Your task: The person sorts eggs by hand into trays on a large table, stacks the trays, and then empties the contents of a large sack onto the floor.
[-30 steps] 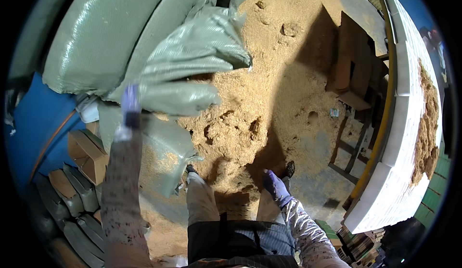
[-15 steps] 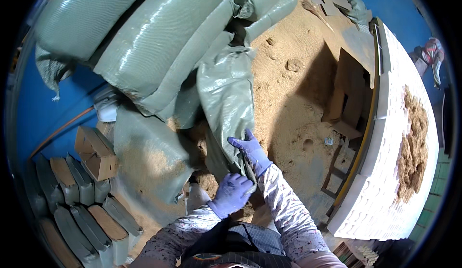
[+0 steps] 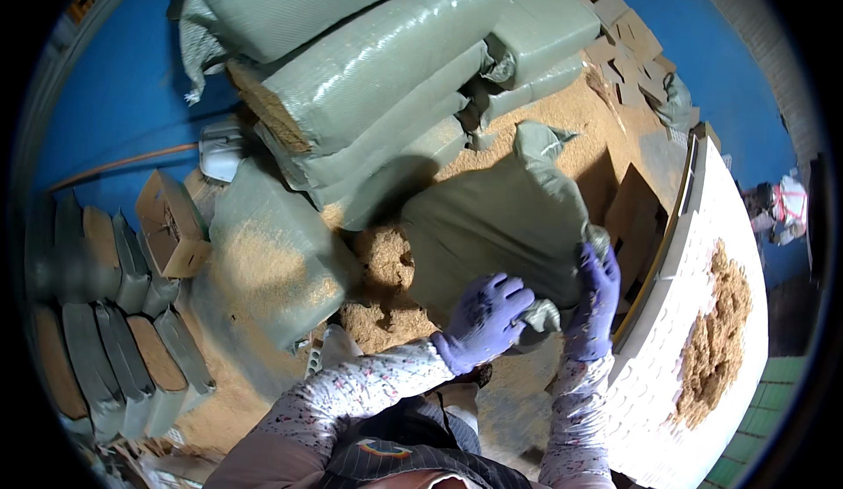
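Observation:
A large green woven sack (image 3: 492,226) hangs spread out in front of me, limp and seemingly unfilled. My left hand (image 3: 486,320), in a purple glove, is closed on the sack's near edge, where a crumpled bit of fabric sticks out past the fingers. My right hand (image 3: 594,300), gloved alike, grips the sack's right edge with the fingers upward. Beneath and left of the sack lies a heap of tan, crumbly, sawdust-like material (image 3: 386,256). Another green sack (image 3: 320,300), dusted with the same stuff, lies flat to the left.
Bulky full green sacks (image 3: 386,59) are piled ahead. At left stand a cardboard box (image 3: 171,234) and rows of filled grey-green bags (image 3: 114,362). A white-topped bench (image 3: 654,384) bearing a tan heap (image 3: 716,340) runs along the right, where another person (image 3: 781,208) stands beyond.
Both hands have moved right with the sack, the right one farther. The sack, bunched and narrow before, is now spread wide. My view has turned somewhat.

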A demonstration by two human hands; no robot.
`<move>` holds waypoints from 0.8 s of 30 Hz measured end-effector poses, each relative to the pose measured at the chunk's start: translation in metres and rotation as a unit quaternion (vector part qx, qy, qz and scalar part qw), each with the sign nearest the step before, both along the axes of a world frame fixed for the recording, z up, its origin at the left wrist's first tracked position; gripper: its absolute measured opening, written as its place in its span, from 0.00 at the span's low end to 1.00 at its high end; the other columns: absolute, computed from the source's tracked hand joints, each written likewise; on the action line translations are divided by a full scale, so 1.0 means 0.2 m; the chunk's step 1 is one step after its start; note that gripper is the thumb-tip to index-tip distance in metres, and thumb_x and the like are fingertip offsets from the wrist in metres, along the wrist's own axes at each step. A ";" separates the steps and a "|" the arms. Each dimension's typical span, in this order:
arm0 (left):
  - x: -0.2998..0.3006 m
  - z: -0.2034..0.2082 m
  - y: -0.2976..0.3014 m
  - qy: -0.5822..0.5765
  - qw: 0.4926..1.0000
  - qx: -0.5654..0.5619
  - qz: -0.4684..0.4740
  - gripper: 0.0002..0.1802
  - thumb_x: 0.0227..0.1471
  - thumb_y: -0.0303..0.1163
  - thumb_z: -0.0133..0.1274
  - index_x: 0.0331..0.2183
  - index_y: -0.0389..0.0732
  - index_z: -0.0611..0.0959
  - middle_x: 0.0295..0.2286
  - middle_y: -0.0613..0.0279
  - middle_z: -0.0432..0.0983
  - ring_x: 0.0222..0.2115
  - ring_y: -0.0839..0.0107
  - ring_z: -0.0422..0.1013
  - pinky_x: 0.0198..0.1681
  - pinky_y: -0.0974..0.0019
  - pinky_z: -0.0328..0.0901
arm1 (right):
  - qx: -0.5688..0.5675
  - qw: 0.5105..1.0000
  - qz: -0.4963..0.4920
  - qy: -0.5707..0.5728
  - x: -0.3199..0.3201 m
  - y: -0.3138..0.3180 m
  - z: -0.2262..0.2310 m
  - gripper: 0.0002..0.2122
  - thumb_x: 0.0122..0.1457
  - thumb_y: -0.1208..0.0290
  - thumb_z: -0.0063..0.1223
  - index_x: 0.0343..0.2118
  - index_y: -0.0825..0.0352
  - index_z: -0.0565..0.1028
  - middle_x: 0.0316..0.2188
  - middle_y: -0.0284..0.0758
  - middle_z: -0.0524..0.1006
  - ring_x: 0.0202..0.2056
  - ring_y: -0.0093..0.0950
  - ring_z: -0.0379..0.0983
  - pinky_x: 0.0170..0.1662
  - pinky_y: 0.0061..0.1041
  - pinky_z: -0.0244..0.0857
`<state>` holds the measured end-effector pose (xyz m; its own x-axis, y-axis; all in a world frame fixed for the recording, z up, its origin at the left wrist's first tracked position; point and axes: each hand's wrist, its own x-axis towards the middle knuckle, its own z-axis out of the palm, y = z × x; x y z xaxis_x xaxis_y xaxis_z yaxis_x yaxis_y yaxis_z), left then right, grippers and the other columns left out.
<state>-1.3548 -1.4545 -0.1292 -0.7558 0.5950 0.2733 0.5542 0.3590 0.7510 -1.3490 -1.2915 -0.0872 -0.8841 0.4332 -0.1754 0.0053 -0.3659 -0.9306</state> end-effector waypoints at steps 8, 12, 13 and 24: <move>-0.36 0.42 0.05 0.082 0.985 0.124 0.089 0.20 0.39 0.27 0.58 0.40 0.40 0.79 0.42 0.54 0.72 0.44 0.52 0.70 0.47 0.57 0.67 | 0.192 0.972 -0.050 0.126 -0.33 0.01 0.49 0.13 0.62 0.72 0.49 0.45 0.74 0.74 0.40 0.37 0.76 0.43 0.25 0.73 0.51 0.23 0.64; -0.64 0.70 0.15 0.168 0.948 0.235 0.136 0.17 0.44 0.29 0.55 0.40 0.40 0.80 0.37 0.49 0.77 0.40 0.52 0.74 0.43 0.56 0.68 | 0.338 0.919 -0.009 0.205 -0.53 0.18 0.73 0.17 0.63 0.68 0.46 0.49 0.74 0.73 0.45 0.41 0.74 0.47 0.30 0.72 0.52 0.25 0.66; -0.69 0.76 0.13 0.121 0.958 0.223 0.131 0.16 0.45 0.30 0.54 0.39 0.40 0.81 0.35 0.49 0.78 0.38 0.52 0.74 0.43 0.56 0.69 | 0.299 0.927 -0.003 0.228 -0.57 0.10 0.80 0.16 0.62 0.67 0.49 0.46 0.74 0.75 0.40 0.37 0.77 0.42 0.26 0.74 0.47 0.22 0.67; -1.06 1.58 -0.02 0.160 0.931 0.325 0.043 0.17 0.56 0.41 0.47 0.28 0.38 0.82 0.24 0.47 0.78 0.28 0.51 0.76 0.31 0.53 0.67 | 0.461 0.799 0.101 0.373 -0.98 0.06 1.69 0.04 0.58 0.73 0.49 0.28 0.65 0.75 0.25 0.27 0.75 0.26 0.18 0.71 0.32 0.18 0.65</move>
<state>-1.5664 -1.4595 0.1864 -0.6113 0.1666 0.7737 0.7767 -0.0614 0.6269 -1.5451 -1.2796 0.2500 -0.6618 -0.0898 0.7443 -0.7040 0.4157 -0.5758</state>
